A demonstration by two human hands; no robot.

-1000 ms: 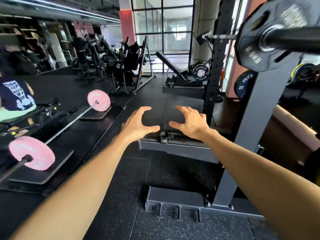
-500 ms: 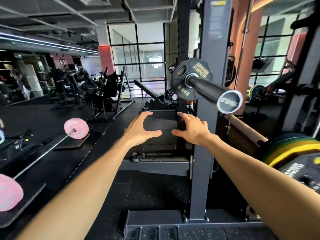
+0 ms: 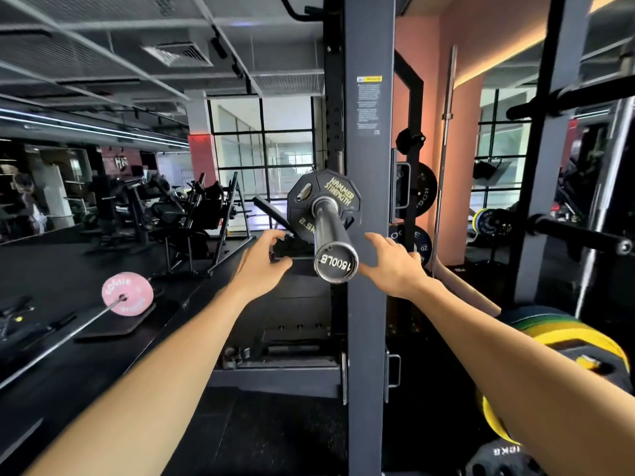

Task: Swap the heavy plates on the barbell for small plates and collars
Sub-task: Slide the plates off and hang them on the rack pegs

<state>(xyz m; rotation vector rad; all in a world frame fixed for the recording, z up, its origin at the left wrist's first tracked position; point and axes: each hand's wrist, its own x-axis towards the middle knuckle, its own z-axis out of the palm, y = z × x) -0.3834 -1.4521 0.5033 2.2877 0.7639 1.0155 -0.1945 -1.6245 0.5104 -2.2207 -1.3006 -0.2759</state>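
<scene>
barbell sleeve [image 3: 330, 231] is pointing straight at the person, small plate [image 3: 323, 205] sitting far along it; left hand [image 3: 260, 266] and right hand [image 3: 395, 266] are flanking the sleeve's end, fingers spread, holding nothing, about equally near.

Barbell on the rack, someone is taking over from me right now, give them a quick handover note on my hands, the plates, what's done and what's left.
Left hand: open, holding nothing, just left of the sleeve end.
Right hand: open, holding nothing, just right of the sleeve end.
Barbell sleeve points at the camera, racked on the grey upright.
Small black plate, marked 2.5, is on the sleeve.
No collar is visible on this sleeve.
Big coloured plates lie low at the right.
Done: no heavy plate on this end, small plate on.
Left: likely a collar here; the other end is out of view, so check it.
</scene>
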